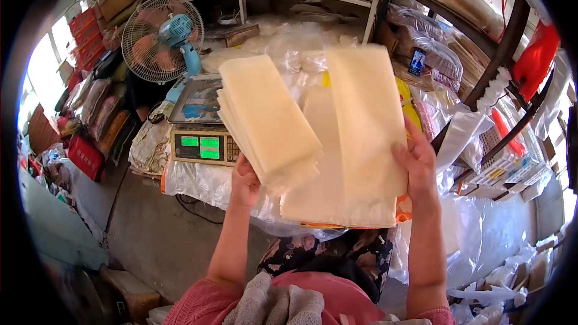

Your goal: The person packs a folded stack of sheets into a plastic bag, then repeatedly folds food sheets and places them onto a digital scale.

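The layered stack of cream-coloured, rectangular, paper-like sheets [268, 117] is raised at a tilt above the table [192, 176], just beside a digital scale with green displays [205, 145]. It looks light and fairly limp, with thin layers that may fan apart or crease; a grip near the lower edge, taking all layers between thumb and fingers, would probably suit it. Its faces are matt and plain, and its left edge shows several uneven layers.

The left hand [245, 182] has its fingers closed on the stack's lower left corner, though most are hidden beneath. The right hand [416, 159] pinches the right edge of a long cream-coloured, paper-like strip [368, 120], thumb on its face, the other fingers partly behind; whether it is one layer or several, I cannot tell.

Below both lies a flat pile of similar cream sheets [322, 200] at the table's near edge. Beyond the scale stands a blue-and-grey fan with a round wire cage [162, 37].
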Demonstrator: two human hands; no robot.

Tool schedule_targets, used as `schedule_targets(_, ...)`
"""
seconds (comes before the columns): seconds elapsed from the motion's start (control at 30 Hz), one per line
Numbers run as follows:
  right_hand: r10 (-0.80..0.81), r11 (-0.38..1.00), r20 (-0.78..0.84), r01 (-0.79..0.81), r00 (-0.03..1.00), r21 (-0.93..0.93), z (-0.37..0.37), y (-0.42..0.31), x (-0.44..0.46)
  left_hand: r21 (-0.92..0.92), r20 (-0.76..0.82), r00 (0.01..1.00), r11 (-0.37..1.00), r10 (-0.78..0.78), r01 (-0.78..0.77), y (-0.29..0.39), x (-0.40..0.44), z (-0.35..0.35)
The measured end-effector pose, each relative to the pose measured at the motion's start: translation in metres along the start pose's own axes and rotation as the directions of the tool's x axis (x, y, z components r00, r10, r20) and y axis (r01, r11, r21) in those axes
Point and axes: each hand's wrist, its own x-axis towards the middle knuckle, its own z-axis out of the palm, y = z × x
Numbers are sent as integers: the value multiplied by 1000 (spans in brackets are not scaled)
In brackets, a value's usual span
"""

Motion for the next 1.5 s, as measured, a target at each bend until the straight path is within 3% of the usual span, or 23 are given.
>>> schedule_targets(0.07,76,994,19,-77,997,82,18,-29,11,-55,36,998,997,-48,50,-23,-13,21)
schedule_targets(0.1,-9,972,-11,12,1000,236,50,-5,18,94,58,996,993,-73,68,31,0,9)
schedule_targets(0.17,32,987,60,-41,998,156,50,2,27,43,24,992,992,-124,123,1,-9,29)
schedule_targets(0.23,141,988,70,-136,987,-75,33,38,38,33,52,988,989,-148,147,-19,-12,48)
schedule_targets(0.27,184,981,69,-187,981,49,31,52,37,58,64,985,986,-160,157,-21,-12,55)
schedule_targets(0.33,229,973,-58,-227,972,38,22,56,27,92,99,977,979,-190,181,-16,-11,72)
schedule_targets(0.4,253,967,-143,-256,957,-2,6,67,16,217,131,969,960,-209,178,-16,-3,81)
schedule_targets(0.5,331,891,-296,-400,896,-216,-12,76,-7,458,151,951,872,-269,174,-15,4,94)
schedule_targets(0.6,181,834,-249,-283,951,-474,-55,140,-27,741,122,908,646,-402,187,-21,17,108)
schedule_targets(0.7,363,925,-189,-378,912,-48,-77,162,-27,699,-109,836,557,-537,449,-41,43,119)
schedule_targets(0.73,368,920,-206,-387,907,-62,-81,161,-25,732,-123,829,514,-545,447,-50,56,113)
schedule_targets(0.83,556,831,-274,-533,785,161,-89,149,-15,748,-239,862,482,-446,457,-74,84,112)
schedule_targets(0.87,555,827,-299,-553,776,99,-92,155,-10,731,-216,829,477,-516,488,-75,87,117)
schedule_targets(0.97,714,666,-329,-744,618,47,-78,162,8,550,-88,840,677,-535,489,-102,90,109)
schedule_targets(1.03,591,768,-420,-640,689,31,-48,209,5,549,-105,874,705,-475,449,-126,86,113)
schedule_targets(1.07,722,692,-315,-651,616,312,-34,180,13,536,-91,883,725,-461,434,-130,83,114)
schedule_targets(1.13,594,804,-351,-524,724,281,-16,126,10,484,-60,902,778,-427,400,-127,84,124)
schedule_targets(1.2,406,914,-434,-368,804,172,-19,132,5,392,-59,916,835,-396,386,-107,72,146)
schedule_targets(1.3,186,964,-324,-109,928,242,-27,108,3,399,89,964,896,-250,195,-85,72,146)
schedule_targets(1.33,238,917,-274,-123,932,378,-27,89,2,371,82,971,911,-223,178,-82,71,145)
schedule_targets(1.5,328,909,-265,-226,907,351,-50,94,-10,260,92,980,955,-174,145,-76,66,133)
